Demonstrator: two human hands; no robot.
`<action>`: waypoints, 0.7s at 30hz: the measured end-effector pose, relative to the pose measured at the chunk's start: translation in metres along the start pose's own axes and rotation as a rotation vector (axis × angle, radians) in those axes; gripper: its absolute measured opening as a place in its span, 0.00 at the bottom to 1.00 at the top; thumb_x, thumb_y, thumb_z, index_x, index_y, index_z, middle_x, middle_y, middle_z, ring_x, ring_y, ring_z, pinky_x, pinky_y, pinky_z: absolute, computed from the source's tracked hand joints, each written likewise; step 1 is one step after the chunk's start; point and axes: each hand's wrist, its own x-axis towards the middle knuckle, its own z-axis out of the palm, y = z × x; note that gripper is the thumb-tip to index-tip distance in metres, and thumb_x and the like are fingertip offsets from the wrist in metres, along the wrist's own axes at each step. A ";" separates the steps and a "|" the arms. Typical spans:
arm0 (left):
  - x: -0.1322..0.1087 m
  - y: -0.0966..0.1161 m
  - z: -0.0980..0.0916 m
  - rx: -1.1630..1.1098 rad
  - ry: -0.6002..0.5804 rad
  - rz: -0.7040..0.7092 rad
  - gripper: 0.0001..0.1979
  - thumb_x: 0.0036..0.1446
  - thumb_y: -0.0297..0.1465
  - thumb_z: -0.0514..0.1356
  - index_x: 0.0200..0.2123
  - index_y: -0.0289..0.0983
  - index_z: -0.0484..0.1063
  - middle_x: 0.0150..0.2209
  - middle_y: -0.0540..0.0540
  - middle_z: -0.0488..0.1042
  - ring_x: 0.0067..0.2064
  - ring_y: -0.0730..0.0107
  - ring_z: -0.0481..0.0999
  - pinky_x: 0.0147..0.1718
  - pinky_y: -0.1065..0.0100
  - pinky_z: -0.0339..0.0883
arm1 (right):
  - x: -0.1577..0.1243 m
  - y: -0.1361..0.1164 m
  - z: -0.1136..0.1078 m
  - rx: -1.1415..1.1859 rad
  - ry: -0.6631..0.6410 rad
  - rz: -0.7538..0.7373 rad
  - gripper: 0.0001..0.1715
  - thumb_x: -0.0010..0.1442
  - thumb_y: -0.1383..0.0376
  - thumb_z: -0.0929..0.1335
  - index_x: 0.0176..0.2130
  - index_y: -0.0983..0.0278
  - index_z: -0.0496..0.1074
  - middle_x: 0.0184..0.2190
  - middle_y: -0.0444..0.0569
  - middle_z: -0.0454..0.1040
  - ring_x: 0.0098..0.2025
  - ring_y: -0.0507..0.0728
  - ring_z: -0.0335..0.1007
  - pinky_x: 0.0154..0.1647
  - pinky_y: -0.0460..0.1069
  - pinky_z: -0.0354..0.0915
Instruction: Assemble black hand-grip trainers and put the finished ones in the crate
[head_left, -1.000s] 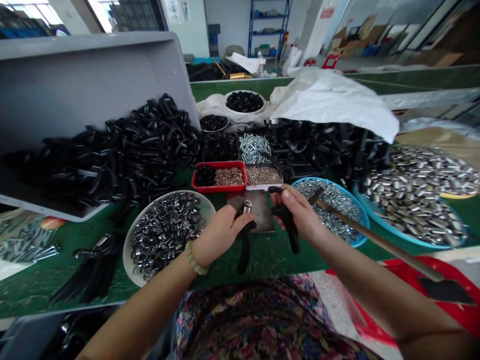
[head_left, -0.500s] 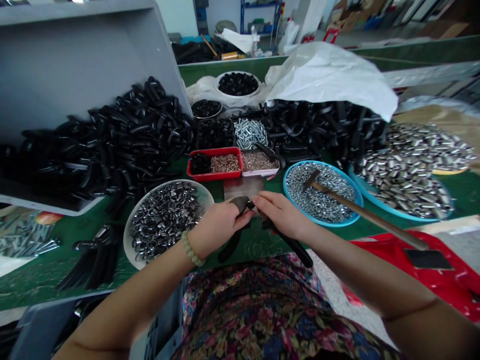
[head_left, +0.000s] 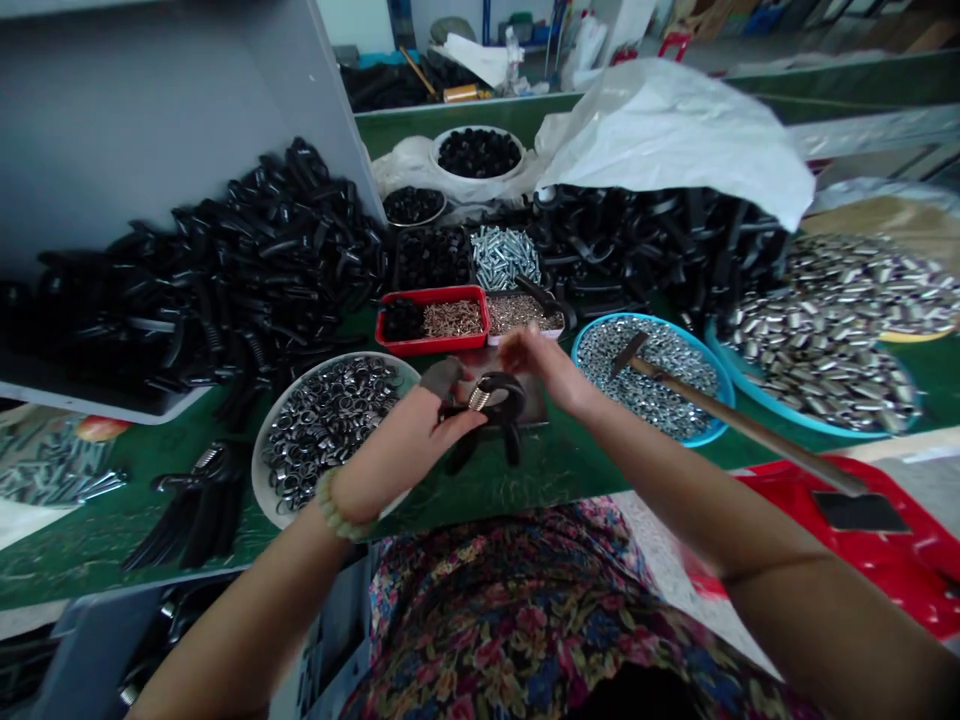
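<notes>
My left hand [head_left: 420, 420], with a beaded bracelet at its wrist, grips a black spring clamp [head_left: 510, 400] near its bright coil spring. The clamp's curved end points right, and its dark handles hang toward me. My right hand [head_left: 544, 365] is away from the clamp, over the right side of a flat metal plate [head_left: 534, 405] and just short of a pale tray of small rivets [head_left: 514, 312]. Its fingers are bent and blurred, so whether they hold anything is unclear. Left of the clamp stands a white bowl of dark metal rings [head_left: 330, 425].
A red tray [head_left: 431, 348] holds black parts and copper-coloured pins. A hammer [head_left: 720, 405] lies across a blue basin of small metal pieces [head_left: 600, 385]. Black handles [head_left: 277, 250] fill a tilted grey crate at left; metal sleeves [head_left: 817, 350] are heaped at right.
My right hand has let go of the clamp and moved forward, toward the rivet tray. My left hand still has the clamp, now turned. The camera view has shifted slightly.
</notes>
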 end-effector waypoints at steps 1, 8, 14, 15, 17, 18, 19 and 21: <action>0.000 -0.002 -0.002 0.053 0.042 0.012 0.15 0.60 0.34 0.56 0.50 0.38 0.65 0.45 0.44 0.72 0.46 0.64 0.72 0.48 0.63 0.65 | 0.025 0.005 -0.006 -0.220 0.001 -0.082 0.33 0.65 0.44 0.51 0.34 0.62 0.70 0.33 0.50 0.71 0.37 0.57 0.66 0.39 0.51 0.62; 0.010 -0.020 0.058 0.573 -0.224 0.232 0.11 0.61 0.25 0.50 0.42 0.35 0.71 0.43 0.40 0.70 0.45 0.59 0.69 0.43 0.61 0.66 | 0.141 0.027 0.007 -1.193 -0.260 -0.223 0.03 0.53 0.72 0.69 0.29 0.69 0.75 0.36 0.61 0.76 0.46 0.66 0.61 0.48 0.59 0.52; 0.078 -0.065 0.019 0.628 0.008 0.013 0.14 0.63 0.26 0.47 0.41 0.29 0.72 0.43 0.35 0.72 0.45 0.58 0.70 0.47 0.61 0.64 | 0.138 0.032 0.007 -1.185 -0.253 -0.286 0.10 0.58 0.71 0.64 0.38 0.71 0.74 0.41 0.62 0.75 0.47 0.66 0.61 0.48 0.58 0.51; 0.097 -0.076 0.009 0.675 0.048 -0.045 0.15 0.62 0.26 0.47 0.43 0.28 0.72 0.45 0.34 0.71 0.47 0.56 0.70 0.49 0.60 0.63 | 0.137 0.030 0.004 -1.144 -0.227 -0.280 0.11 0.58 0.70 0.64 0.39 0.71 0.73 0.41 0.62 0.75 0.47 0.65 0.61 0.48 0.58 0.52; 0.130 -0.095 -0.004 0.706 -0.041 -0.109 0.13 0.60 0.26 0.51 0.43 0.28 0.73 0.46 0.33 0.72 0.48 0.56 0.71 0.48 0.61 0.63 | 0.131 0.025 -0.001 -1.051 -0.175 -0.257 0.13 0.57 0.71 0.64 0.42 0.70 0.72 0.39 0.59 0.75 0.44 0.63 0.63 0.45 0.54 0.55; 0.141 -0.103 -0.006 0.706 -0.084 -0.121 0.13 0.59 0.26 0.52 0.42 0.28 0.74 0.45 0.33 0.73 0.47 0.56 0.72 0.48 0.61 0.63 | 0.125 0.022 -0.005 -0.984 -0.156 -0.247 0.14 0.57 0.72 0.63 0.44 0.69 0.71 0.38 0.56 0.75 0.43 0.61 0.64 0.44 0.53 0.56; 0.149 -0.108 -0.006 0.700 -0.114 -0.126 0.13 0.58 0.25 0.52 0.42 0.29 0.74 0.44 0.34 0.74 0.47 0.56 0.73 0.47 0.62 0.64 | 0.116 0.020 -0.009 -0.901 -0.141 -0.243 0.15 0.57 0.72 0.63 0.45 0.68 0.71 0.38 0.54 0.75 0.42 0.59 0.66 0.43 0.51 0.58; 0.156 -0.114 -0.002 0.685 -0.115 -0.124 0.13 0.59 0.25 0.52 0.42 0.31 0.74 0.43 0.35 0.75 0.46 0.57 0.74 0.47 0.62 0.64 | 0.089 0.017 -0.018 -0.695 -0.107 -0.244 0.16 0.58 0.72 0.62 0.45 0.66 0.70 0.39 0.50 0.75 0.41 0.56 0.67 0.43 0.50 0.60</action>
